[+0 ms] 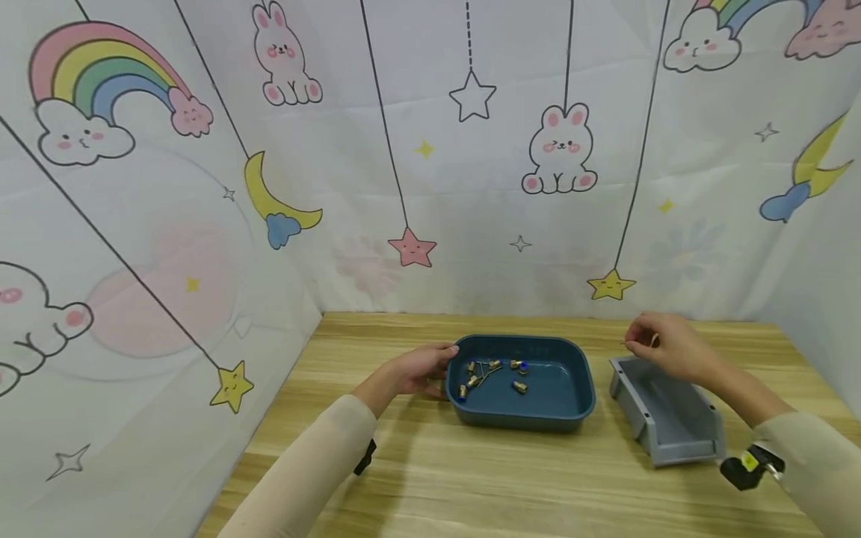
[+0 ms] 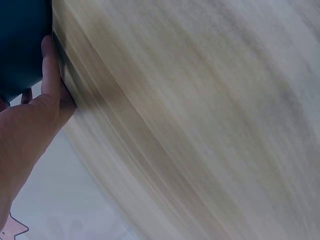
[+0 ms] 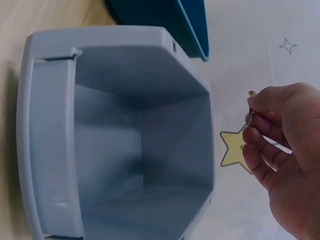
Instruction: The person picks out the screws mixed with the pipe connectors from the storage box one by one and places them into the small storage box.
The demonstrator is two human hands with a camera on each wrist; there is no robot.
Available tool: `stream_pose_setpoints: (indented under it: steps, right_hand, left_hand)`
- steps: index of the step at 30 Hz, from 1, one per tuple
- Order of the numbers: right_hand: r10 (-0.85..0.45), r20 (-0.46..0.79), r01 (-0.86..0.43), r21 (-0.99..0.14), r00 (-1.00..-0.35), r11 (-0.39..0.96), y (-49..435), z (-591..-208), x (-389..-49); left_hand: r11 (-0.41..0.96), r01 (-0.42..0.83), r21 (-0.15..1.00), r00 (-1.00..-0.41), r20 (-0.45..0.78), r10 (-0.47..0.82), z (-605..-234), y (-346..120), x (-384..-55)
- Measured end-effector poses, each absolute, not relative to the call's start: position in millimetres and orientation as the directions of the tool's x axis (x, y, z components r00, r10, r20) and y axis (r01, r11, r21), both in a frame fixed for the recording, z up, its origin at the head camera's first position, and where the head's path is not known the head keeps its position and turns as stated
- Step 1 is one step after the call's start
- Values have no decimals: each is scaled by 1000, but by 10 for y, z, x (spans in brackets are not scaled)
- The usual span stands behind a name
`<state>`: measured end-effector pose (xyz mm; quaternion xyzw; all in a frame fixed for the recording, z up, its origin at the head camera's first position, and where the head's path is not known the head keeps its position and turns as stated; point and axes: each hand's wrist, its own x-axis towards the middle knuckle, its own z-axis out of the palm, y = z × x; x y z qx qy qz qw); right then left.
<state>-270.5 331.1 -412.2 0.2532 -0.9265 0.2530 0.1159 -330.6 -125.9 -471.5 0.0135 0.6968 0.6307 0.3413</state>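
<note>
My left hand [image 1: 422,369] holds the left end of a dark blue plastic tray [image 1: 521,422], fingertips at the rim and thumb low along the outer wall. Inside the tray lie several brass fittings [image 1: 519,387] with blue ends, and a few thin, long metal pieces [image 1: 489,375] grouped at the left. Thumb and fingertips of my right hand [image 1: 673,347] pinch a small brass-coloured screw [image 3: 250,117], its ribbed shank showing in the right wrist view. That hand is over the far end of a grey plastic bin [image 1: 686,450]. In the left wrist view, the tray [image 2: 22,45] shows only partly.
Both containers stand on a wood-grain table [image 1: 471,486], the grey bin to the right of the tray with a narrow gap between. A white curtain [image 1: 484,224] printed with stars and rabbits hangs behind the table and along its left side.
</note>
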Motion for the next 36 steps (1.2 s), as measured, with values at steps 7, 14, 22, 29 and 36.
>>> stream_pose_setpoints:
  steps: [7, 14, 22, 29, 36]
  right_hand:
    - [-379, 317, -485, -404, -869, 775, 3414, -4155, -2669]
    - [-371, 306, -471, -392, -877, 790, 3487, -4185, -2688]
    - [-378, 309, -477, -385, -873, 790, 3530, -4244, -2667]
    - [-399, 352, -516, -365, -847, 775, 3547, -4296, -2676]
    - [-392, 333, -502, -381, -858, 776, 3548, -4301, -2679]
  left_hand:
    - [205, -410, 889, -770, -458, 445, -4736, -1241, -3308]
    - [200, -411, 890, -771, -456, 445, -4732, -1246, -3319]
    - [194, -409, 892, -768, -451, 455, -4729, -1255, -3308]
    - [189, -416, 890, -771, -455, 446, -4733, -1255, -3301]
    - [182, -418, 890, -772, -453, 446, -4720, -1252, -3287]
